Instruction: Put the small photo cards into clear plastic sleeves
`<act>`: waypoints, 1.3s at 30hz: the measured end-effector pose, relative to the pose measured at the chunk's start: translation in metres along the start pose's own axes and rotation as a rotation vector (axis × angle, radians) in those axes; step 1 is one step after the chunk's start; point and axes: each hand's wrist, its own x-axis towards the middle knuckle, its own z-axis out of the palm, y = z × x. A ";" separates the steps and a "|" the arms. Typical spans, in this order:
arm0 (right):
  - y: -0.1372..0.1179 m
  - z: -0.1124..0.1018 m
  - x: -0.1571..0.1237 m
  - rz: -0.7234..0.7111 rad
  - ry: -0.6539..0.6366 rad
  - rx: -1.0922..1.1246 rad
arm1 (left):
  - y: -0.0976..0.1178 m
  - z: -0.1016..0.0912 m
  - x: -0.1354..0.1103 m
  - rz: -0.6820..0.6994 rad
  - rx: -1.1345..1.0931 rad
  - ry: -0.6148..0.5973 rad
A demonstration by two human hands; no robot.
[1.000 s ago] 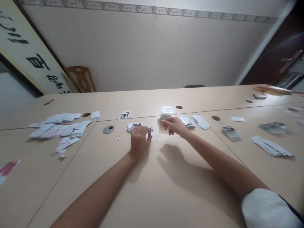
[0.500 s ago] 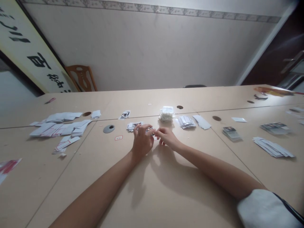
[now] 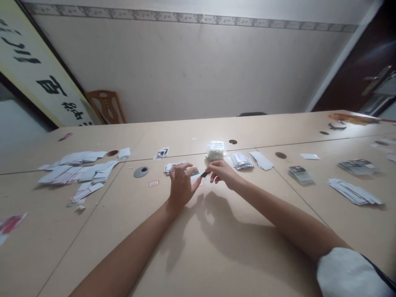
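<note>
My right hand (image 3: 224,174) pinches a small dark piece (image 3: 204,175), too small to identify, between thumb and fingertips. My left hand (image 3: 181,185) is just to its left, fingers apart and curved, its thumb reaching up to the dark piece; whether it touches cannot be told. Behind the left fingers shows a small card with a dark picture (image 3: 194,173), partly hidden. A stack of small picture cards (image 3: 170,167) lies beyond that hand, also partly covered. Under the hands, a small red-framed label (image 3: 201,182) shows in part on the table.
Past my hands stands a stack of clear plastic pieces (image 3: 216,149), with white cards (image 3: 242,161) beside it. Many white paper slips (image 3: 74,170) spread at the left. Card stacks (image 3: 301,175) and white strips (image 3: 354,191) lie right. The table has a grey cable grommet (image 3: 141,172).
My hands have drawn slightly apart. The left fingers have opened and shifted left, and the right hand has risen a little, exposing the dark piece at its fingertips.
</note>
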 end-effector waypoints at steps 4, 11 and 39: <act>-0.005 -0.001 0.000 0.012 0.014 0.021 | 0.000 0.000 0.000 0.002 0.003 -0.022; -0.014 -0.027 0.010 -0.213 0.160 -0.036 | -0.001 0.000 -0.004 -0.023 0.059 -0.153; 0.039 -0.075 0.045 -0.828 0.534 -1.136 | 0.003 0.002 0.000 -0.153 0.010 -0.303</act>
